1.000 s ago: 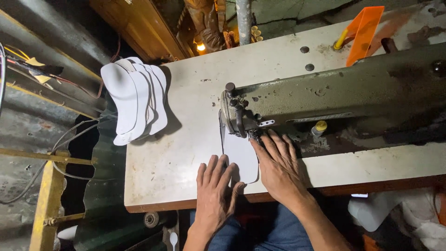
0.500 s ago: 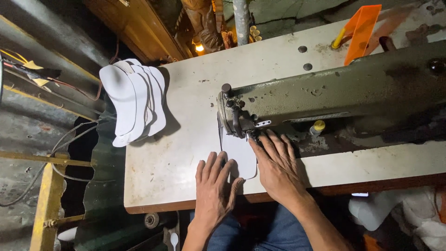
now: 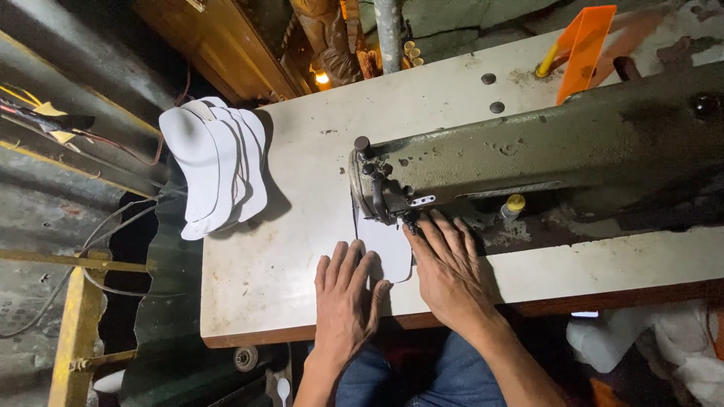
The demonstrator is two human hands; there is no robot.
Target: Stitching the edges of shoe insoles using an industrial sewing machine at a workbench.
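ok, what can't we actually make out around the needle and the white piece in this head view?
- Needle point: hidden behind the sewing machine head, head view.
- White piece: far end runs under the machine; near edges covered by the left hand and right hand.
- Stack of white cut pieces: count unclear, they overlap.
- Machine's right end: cut off by the frame edge.
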